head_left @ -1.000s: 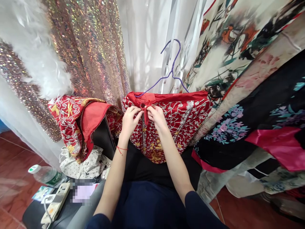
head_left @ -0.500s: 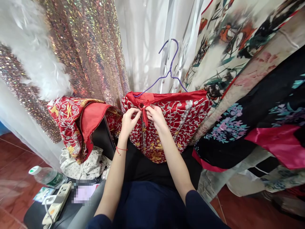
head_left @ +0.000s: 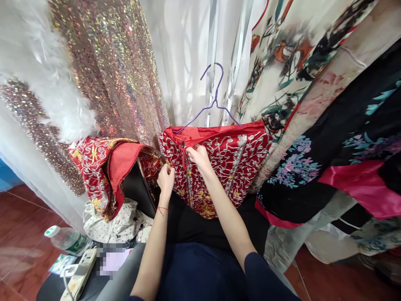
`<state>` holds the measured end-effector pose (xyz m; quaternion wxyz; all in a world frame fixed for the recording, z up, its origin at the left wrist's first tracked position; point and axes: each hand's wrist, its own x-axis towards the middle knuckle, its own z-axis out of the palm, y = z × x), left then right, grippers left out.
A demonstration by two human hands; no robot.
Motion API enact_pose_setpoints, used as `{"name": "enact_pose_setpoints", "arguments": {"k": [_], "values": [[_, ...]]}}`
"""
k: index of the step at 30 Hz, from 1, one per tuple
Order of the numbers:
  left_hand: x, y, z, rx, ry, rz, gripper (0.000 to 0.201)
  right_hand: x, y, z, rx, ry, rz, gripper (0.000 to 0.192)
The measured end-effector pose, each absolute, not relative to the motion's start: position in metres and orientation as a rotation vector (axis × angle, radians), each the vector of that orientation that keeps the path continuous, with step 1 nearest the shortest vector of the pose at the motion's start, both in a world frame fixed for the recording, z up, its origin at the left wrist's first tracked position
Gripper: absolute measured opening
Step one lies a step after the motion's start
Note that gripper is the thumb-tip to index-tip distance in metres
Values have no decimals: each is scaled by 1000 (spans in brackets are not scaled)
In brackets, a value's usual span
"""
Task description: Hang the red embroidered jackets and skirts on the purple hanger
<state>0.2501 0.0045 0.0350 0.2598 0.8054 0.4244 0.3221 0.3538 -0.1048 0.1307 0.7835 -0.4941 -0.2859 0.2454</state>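
Note:
A red skirt-like garment (head_left: 219, 167) with silver and gold embroidery lies over my lap, its plain red waistband (head_left: 216, 131) at the top. At the waistband's left part, a thin red fabric tie (head_left: 184, 158) hangs in a loop. My right hand (head_left: 199, 157) pinches at this tie, fingertips just right of the loop. Lower and further left, my left hand (head_left: 166, 179) is closed in front of the garment's left edge; whatever its fingers hold is hidden. A purple wire hanger (head_left: 216, 98) stands upright behind the waistband, its lower part inside the garment.
A matching red embroidered jacket (head_left: 103, 167) drapes over a black chair on the left. Below it are a dotted white cloth bag (head_left: 114, 223), a plastic bottle (head_left: 69, 239) and a power strip (head_left: 79, 274). Sequined fabric (head_left: 115, 62) and printed garments (head_left: 291, 75) hang around.
Both hands were together at the knotted tie. My left hand has come away, down and to the left, while my right hand stays by the tie. The view has shifted slightly.

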Motion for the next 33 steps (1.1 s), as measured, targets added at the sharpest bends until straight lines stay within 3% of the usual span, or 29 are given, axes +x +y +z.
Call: {"name": "enact_pose_setpoints", "arguments": {"k": [5, 14, 19, 22, 26, 29, 33], "values": [[261, -2, 15, 2223, 1192, 664, 22, 356, -103, 122, -1089, -612, 504, 33], [241, 19, 10, 2119, 1332, 646, 32, 361, -112, 132, -1079, -598, 538, 31], [222, 8, -6, 2123, 1227, 529, 24, 372, -121, 144, -1048, -724, 458, 32], [231, -3, 12, 2177, 946, 799, 15, 376, -124, 138, -1144, -821, 463, 35], [260, -3, 66, 1943, 551, 1337, 24, 377, -133, 124, -1282, -960, 493, 27], [286, 6, 104, 1717, 408, 1193, 31, 377, -143, 117, -1389, -1171, 592, 23], [309, 18, 129, 1647, 303, 955, 33, 379, -150, 111, -1572, -1495, 876, 32]]}}
